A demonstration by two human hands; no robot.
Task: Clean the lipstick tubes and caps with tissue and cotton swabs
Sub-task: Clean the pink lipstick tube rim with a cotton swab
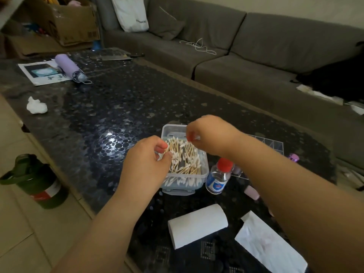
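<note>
**Both hands at the swab box**

The left hand (pixel 146 154) curls over the near-left rim of the clear box (pixel 204 170), fingers gripping it. The right hand (pixel 206 134) hovers above the cotton swabs (pixel 187 160), pinching one by its white tip. A red-capped bottle (pixel 218 177) stands just right of the box. A tissue roll (pixel 198 225) and a flat tissue (pixel 269 247) lie nearer. The right forearm hides most of a clear organiser (pixel 275 143).
</note>
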